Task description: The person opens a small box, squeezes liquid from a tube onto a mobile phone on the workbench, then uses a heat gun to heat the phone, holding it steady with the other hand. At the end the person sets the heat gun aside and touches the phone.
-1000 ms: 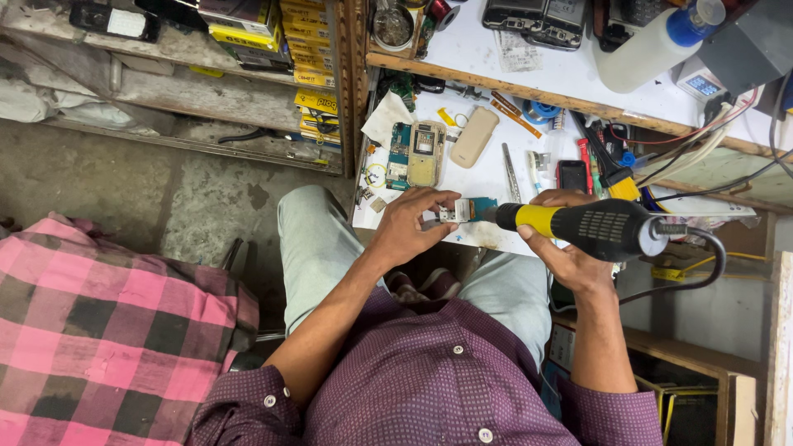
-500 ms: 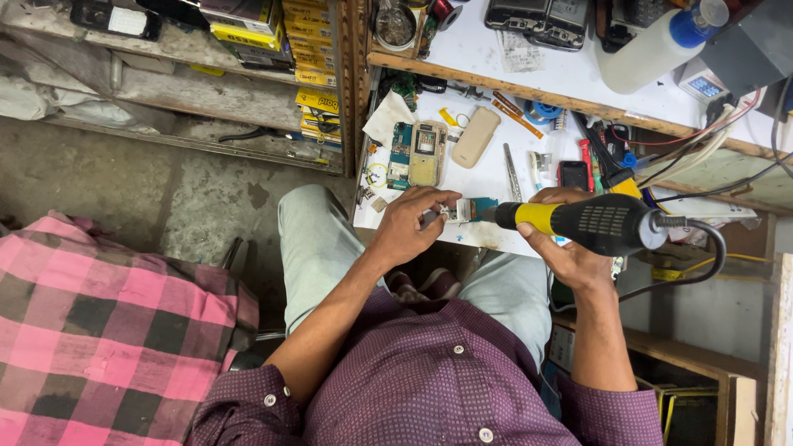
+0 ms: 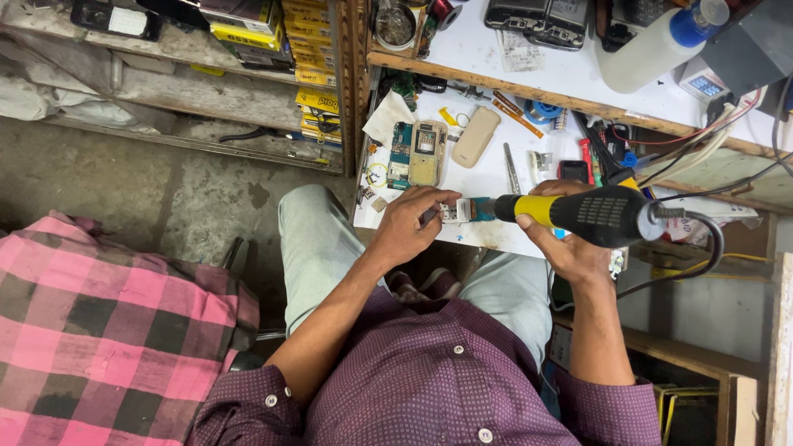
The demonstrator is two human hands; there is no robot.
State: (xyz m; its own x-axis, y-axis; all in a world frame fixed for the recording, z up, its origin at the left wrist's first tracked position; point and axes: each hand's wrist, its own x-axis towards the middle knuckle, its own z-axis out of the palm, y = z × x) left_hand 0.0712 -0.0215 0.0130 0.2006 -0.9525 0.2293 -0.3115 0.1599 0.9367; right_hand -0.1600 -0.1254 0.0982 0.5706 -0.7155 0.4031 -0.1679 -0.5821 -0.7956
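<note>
Small circuit board [image 3: 453, 211] near the front edge of the white table [image 3: 496, 177], pinned flat under the left hand [image 3: 409, 227]; fingers [image 3: 429, 198] curled narrow, pressing the board, maybe gripping thin tweezers too, hard to tell. At 3 o'clock from the board, hot-air gun [image 3: 578, 215]: yellow collar, black ribbed plastic body, metal nozzle aimed sideways at the board, thick black cord trailing off. Right hand [image 3: 570, 248] wrapped snug round the handle from below.

Best kept steady: nozzle close but not touching, board held firm, left fingertips clear of the hot stream.

At 12 o'clock, an opened phone [image 3: 428, 153], cream frame beside a green board. Further toward 1 o'clock, a smooth beige back cover [image 3: 477, 136] with rounded corners. Toward 11 o'clock, crumpled white tissue [image 3: 388, 116]. At 2 o'clock, tangled coloured wires and small tools. Far at 1 o'clock, a white plastic bottle with blue cap [image 3: 661, 45]. At 9 o'clock, rough concrete floor; at 8 o'clock, pink checked cloth [image 3: 107, 330], soft and woven.
</note>
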